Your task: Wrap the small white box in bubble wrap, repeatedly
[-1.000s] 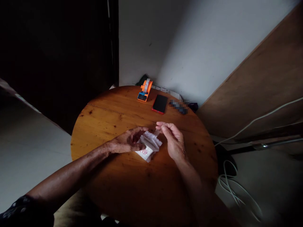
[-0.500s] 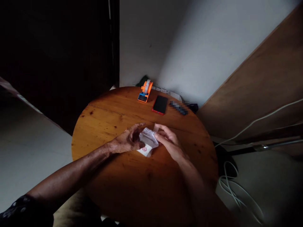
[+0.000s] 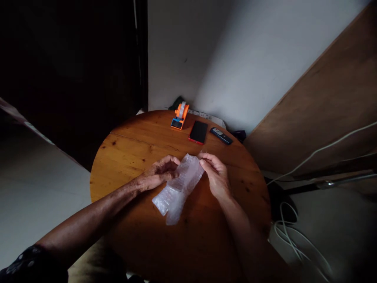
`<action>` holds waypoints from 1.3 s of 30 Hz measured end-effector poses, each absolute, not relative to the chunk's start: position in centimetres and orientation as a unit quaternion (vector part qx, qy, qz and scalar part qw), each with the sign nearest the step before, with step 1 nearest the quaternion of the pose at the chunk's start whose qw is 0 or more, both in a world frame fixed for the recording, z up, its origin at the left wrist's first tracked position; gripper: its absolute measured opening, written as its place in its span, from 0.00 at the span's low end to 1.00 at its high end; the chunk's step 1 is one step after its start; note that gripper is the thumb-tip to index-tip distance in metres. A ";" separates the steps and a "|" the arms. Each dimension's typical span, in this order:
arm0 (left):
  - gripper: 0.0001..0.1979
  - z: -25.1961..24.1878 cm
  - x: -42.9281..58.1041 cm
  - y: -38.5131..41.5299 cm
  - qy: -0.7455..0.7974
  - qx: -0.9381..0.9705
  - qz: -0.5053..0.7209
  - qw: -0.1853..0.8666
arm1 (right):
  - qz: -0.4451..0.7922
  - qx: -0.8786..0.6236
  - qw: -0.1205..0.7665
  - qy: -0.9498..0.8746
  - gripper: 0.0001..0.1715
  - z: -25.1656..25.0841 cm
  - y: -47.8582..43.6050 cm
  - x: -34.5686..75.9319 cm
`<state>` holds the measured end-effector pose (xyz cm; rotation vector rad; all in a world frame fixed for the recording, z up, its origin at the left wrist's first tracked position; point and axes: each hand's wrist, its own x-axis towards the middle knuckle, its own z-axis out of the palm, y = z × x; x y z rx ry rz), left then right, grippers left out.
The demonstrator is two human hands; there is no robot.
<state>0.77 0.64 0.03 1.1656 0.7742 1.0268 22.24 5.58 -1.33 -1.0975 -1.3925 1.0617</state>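
A strip of clear bubble wrap [image 3: 179, 188] lies unrolled across the middle of a round wooden table [image 3: 126, 157], running from the hands toward me. My left hand [image 3: 159, 176] grips its far left edge with bent fingers. My right hand [image 3: 215, 173] pinches the far right corner between thumb and fingers. The small white packet that the wrap covered earlier is not visible.
At the table's far edge stand an orange tape dispenser [image 3: 180, 114], a red-edged phone [image 3: 198, 131] and a small dark handset [image 3: 220, 136]. A leaning wooden board [image 3: 324, 98] fills the right side. White cables [image 3: 294, 239] lie on the floor at right.
The crumpled wrap bundle has been spread open into a long strip reaching toward me. Both hands stay at its far end; the right hand moved slightly right.
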 end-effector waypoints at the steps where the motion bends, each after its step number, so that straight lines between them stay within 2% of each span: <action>1: 0.18 -0.2 0.8 0.7 0.348 0.514 0.442 0.648 | 0.442 -0.460 0.512 -0.575 0.17 -1.5 5.8 22.3; 5: 0.16 -1.1 0.7 1.1 0.389 0.522 0.373 0.661 | 0.392 -0.478 0.528 -0.582 0.20 -1.5 6.2 22.5; 8: 0.17 -1.5 0.8 1.3 0.410 0.503 0.396 0.649 | 0.293 -0.501 0.543 -0.607 0.17 -0.4 5.4 22.7; 10: 0.19 -1.4 0.9 1.3 0.410 0.486 0.418 0.649 | 0.297 -0.503 0.475 -0.658 0.16 0.5 4.4 22.6; 13: 0.21 -1.1 1.1 1.2 0.411 0.478 0.425 0.650 | 0.336 -0.468 0.365 -0.731 0.20 1.1 3.0 22.0; 17: 0.24 -0.8 1.2 1.0 0.411 0.491 0.434 0.634 | 0.297 -0.492 0.327 -0.750 0.16 0.4 2.7 21.2; 21: 0.25 -1.0 1.1 1.3 0.403 0.494 0.459 0.619 | 0.255 -0.534 0.341 -0.730 0.11 -0.3 3.4 21.9; 25: 0.22 -1.5 0.8 2.1 0.459 0.456 0.519 0.559 | 0.263 -0.548 0.376 -0.700 0.12 -0.2 4.4 23.0; 30: 0.23 -1.1 0.3 2.4 0.523 0.499 0.529 0.444 | 0.248 -0.565 0.366 -0.697 0.14 -0.5 5.3 23.2; 35: 0.26 0.2 -0.1 1.4 0.576 0.570 0.456 0.367 | 0.220 -0.558 0.374 -0.707 0.14 -1.2 5.5 23.2; 39: 0.25 0.3 -0.2 1.2 0.577 0.609 0.408 0.359 | 0.242 -0.551 0.386 -0.699 0.14 -1.4 5.6 23.2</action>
